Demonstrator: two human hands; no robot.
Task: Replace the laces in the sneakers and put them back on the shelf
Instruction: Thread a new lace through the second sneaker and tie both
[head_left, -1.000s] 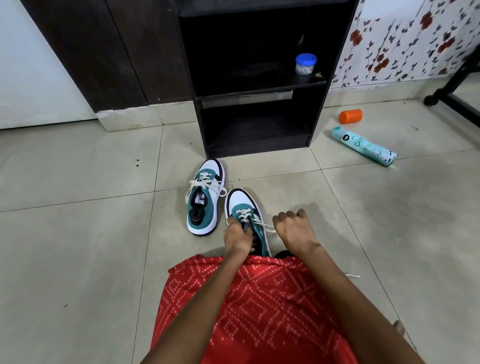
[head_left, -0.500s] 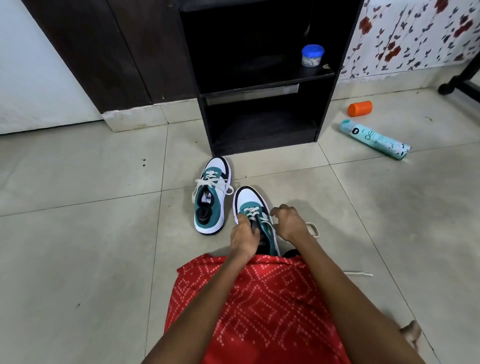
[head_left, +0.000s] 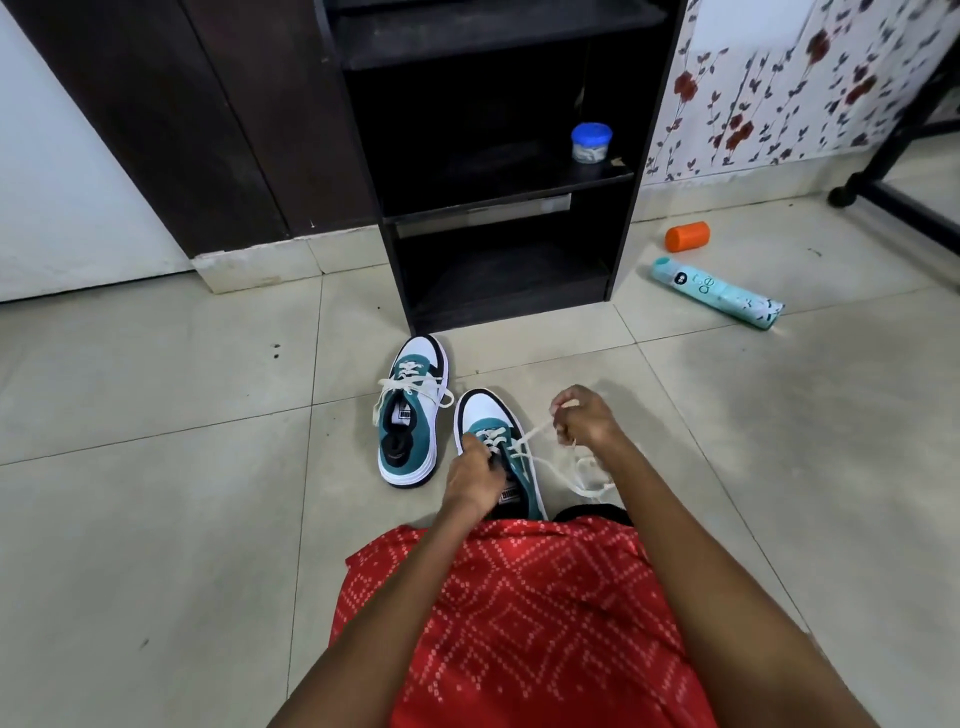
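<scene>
Two white, teal and black sneakers stand on the tiled floor in front of a black shelf (head_left: 621, 244). The left sneaker (head_left: 410, 410) is laced, with its white lace ends hanging loose. Close to my red garment sits the right sneaker (head_left: 491, 421). My left hand (head_left: 475, 475) presses down on its tongue and lace area. My right hand (head_left: 584, 418) is closed on a white lace (head_left: 535, 434) that runs taut from the eyelets out to the right. More of that lace lies looped on the floor beside my right forearm.
A small blue-lidded jar (head_left: 591, 141) stands on the shelf's middle board. To the right of the shelf lie an orange cap (head_left: 687, 236) and a teal spray can (head_left: 719, 292). A black furniture leg (head_left: 883, 176) crosses the far right. A dark door panel (head_left: 208, 130) stands left of the shelf.
My right hand has moved right and away from the sneaker, drawing the lace out taut. My left hand stays on the sneaker. The view has shifted closer to the shelf.
</scene>
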